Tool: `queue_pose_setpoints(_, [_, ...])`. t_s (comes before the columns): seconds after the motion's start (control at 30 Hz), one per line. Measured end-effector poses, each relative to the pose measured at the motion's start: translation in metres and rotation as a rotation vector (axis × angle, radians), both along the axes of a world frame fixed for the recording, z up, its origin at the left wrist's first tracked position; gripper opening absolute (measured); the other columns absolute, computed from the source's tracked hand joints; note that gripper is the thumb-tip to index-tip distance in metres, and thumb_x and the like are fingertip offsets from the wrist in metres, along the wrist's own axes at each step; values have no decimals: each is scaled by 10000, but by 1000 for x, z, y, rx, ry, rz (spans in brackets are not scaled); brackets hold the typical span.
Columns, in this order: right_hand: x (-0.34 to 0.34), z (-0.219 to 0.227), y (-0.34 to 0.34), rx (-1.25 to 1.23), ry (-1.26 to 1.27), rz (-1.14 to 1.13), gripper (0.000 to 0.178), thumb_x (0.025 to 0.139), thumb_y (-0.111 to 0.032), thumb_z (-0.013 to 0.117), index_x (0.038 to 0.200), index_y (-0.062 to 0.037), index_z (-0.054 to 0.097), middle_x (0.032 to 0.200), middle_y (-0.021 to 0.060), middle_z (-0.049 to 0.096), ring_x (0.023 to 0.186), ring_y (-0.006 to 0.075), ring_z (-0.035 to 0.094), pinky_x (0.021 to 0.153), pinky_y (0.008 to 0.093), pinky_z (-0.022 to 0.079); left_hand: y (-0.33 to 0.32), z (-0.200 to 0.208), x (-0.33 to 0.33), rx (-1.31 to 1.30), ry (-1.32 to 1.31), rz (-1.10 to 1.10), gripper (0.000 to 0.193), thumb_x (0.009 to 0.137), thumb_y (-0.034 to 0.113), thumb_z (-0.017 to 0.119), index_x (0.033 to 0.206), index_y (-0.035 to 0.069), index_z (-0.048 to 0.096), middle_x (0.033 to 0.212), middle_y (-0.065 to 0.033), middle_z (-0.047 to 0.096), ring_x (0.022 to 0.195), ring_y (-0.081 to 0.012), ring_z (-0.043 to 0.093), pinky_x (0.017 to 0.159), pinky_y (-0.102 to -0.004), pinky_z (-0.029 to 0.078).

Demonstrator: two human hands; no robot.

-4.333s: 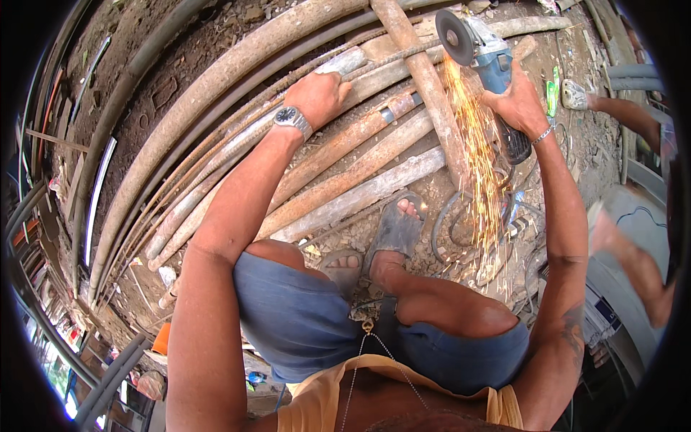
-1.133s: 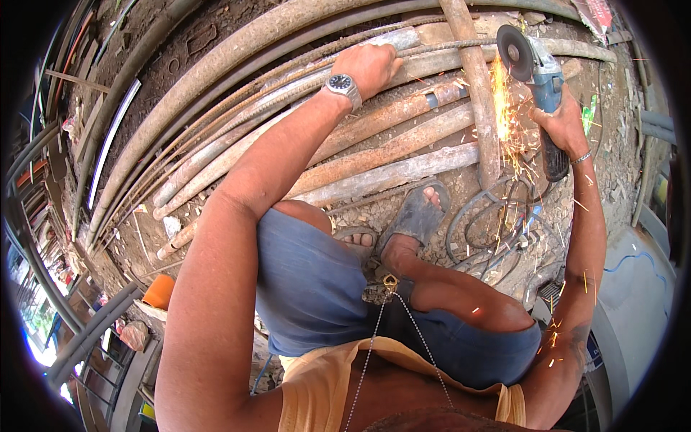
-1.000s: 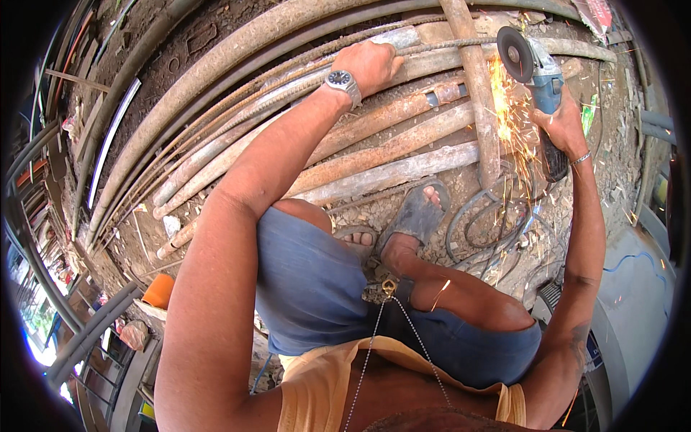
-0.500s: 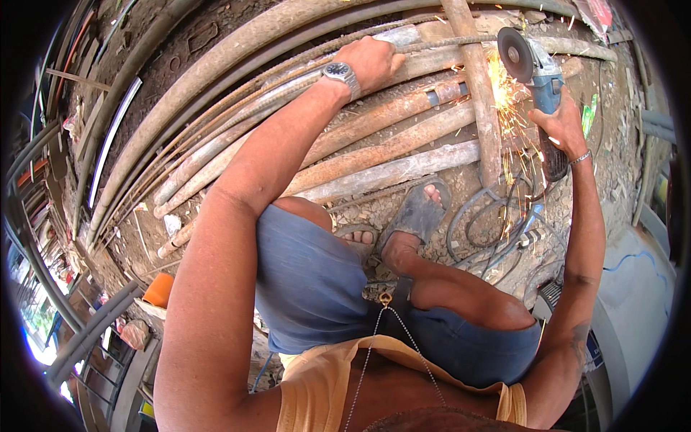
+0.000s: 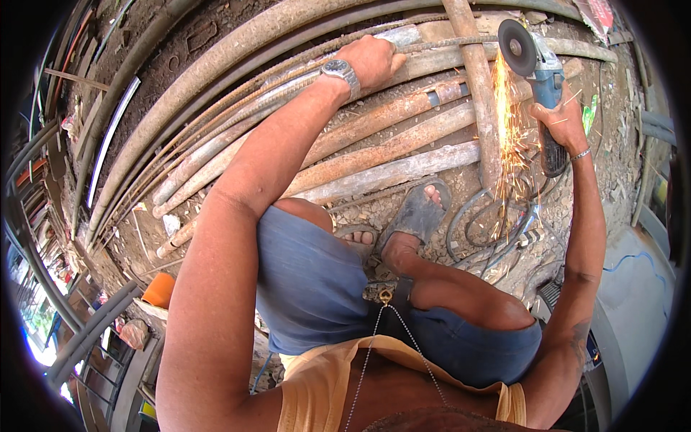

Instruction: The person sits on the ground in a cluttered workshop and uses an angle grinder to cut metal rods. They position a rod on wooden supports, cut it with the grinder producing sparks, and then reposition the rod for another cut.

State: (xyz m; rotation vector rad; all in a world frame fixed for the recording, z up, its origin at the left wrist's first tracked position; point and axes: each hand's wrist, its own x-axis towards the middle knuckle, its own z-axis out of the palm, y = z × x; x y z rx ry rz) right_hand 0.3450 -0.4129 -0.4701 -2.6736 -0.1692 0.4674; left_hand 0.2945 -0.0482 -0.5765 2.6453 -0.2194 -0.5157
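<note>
My left hand (image 5: pixel 371 62), with a watch on its wrist, is closed around a thin ribbed steel rod (image 5: pixel 443 44). To the right the rod crosses over a wooden crosspiece (image 5: pixel 481 101). My right hand (image 5: pixel 563 124) is wrapped around the body of a blue and black angle grinder (image 5: pixel 548 85). Its dark cutting disc (image 5: pixel 515 47) stands at the rod's right end. Orange sparks (image 5: pixel 506 119) stream from the disc down toward the ground; the exact contact point is hard to make out.
Several rusty pipes (image 5: pixel 389 154) lie side by side on the rubble ground. A looped cable (image 5: pixel 461 223) rests near my sandalled foot (image 5: pixel 417 212), below the sparks. An orange cup (image 5: pixel 158 290) stands at the left, and a grey panel (image 5: pixel 637 288) is at the right.
The grinder and its disc have shifted up slightly. The sparks now fall in a denser, longer stream. My left hand and the rod look almost unmoved.
</note>
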Motion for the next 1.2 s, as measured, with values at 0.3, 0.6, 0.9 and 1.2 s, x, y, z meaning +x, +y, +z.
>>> queue_pose_setpoints(0.3, [2, -2, 2, -68, -50, 3, 648, 655, -271, 782, 1181, 45, 572, 993, 211, 690, 879, 300, 671, 818, 398, 524, 1, -4, 2, -7, 8, -13, 458, 976, 413, 541, 933, -3, 727, 896, -247, 710, 866, -397, 702, 811, -486, 563])
queue_pose_setpoints(0.6, [2, 1, 4, -25, 3, -9, 628, 655, -265, 777, 1171, 36, 582, 986, 187, 690, 863, 274, 666, 813, 385, 524, 0, -1, 0, -14, 19, 6, 466, 979, 426, 535, 935, 4, 729, 912, -242, 711, 867, -391, 700, 810, -487, 563])
queue_pose_setpoints(0.9, [1, 3, 3, -31, 7, -14, 629, 649, -275, 780, 1163, 31, 587, 982, 181, 690, 865, 279, 661, 815, 377, 519, 0, 2, -1, 6, -6, -5, 446, 980, 421, 533, 947, 21, 729, 912, -236, 712, 870, -391, 701, 807, -488, 568])
queue_pose_setpoints(1.2, [1, 5, 1, -62, 53, -20, 635, 645, -265, 789, 1167, 34, 585, 991, 191, 693, 876, 283, 669, 818, 382, 520, 0, 2, -3, 3, -19, 5, 442, 980, 414, 530, 970, 18, 726, 922, -239, 712, 882, -393, 701, 809, -488, 569])
